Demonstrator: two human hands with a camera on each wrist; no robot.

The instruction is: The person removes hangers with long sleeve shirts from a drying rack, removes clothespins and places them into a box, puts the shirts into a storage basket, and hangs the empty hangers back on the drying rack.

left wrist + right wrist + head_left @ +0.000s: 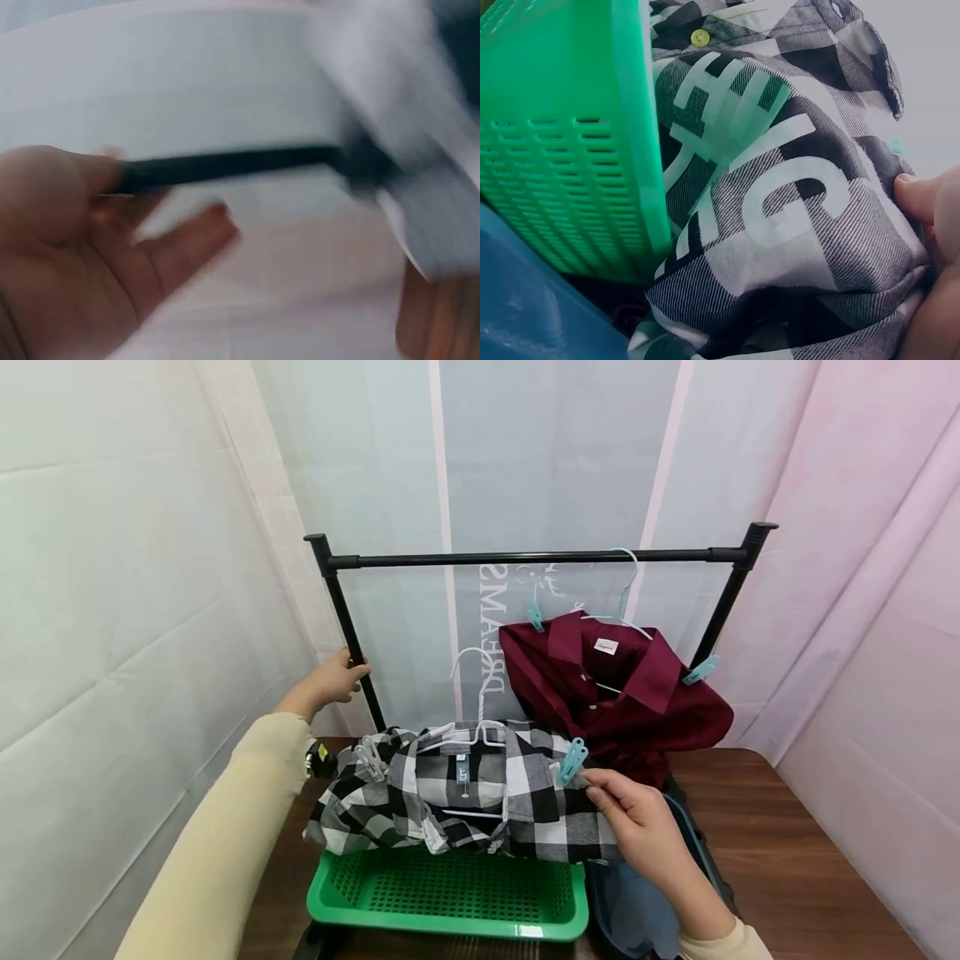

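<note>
above the green basket (447, 922): one checked shirt (483, 793), black, white and grey, on a white hanger (481, 708); hook free, below the bar (450, 560) of the black rack (731, 597). pinned to this shirt: one pale peg (371, 758) on the left side, one blue peg (572, 762) on the right. seen from the right wrist: large white letters (756, 206) and a yellow button (700, 37).

hands, two, well apart. left hand (330, 681): thumb and fingers curled round the rack's left post (346, 622); left wrist view blurred. right hand (645, 818): pinching the checked shirt at the shoulder, just beside the blue peg.

further to the right: one dark red shirt (645, 714), hung from the bar by a pale blue hanger (626, 577), a blue peg near each shoulder.

beside the basket: one blue basin (637, 910), partly hidden by the right arm. beneath, a brown table (795, 843); behind, pale curtains (375, 460).
</note>
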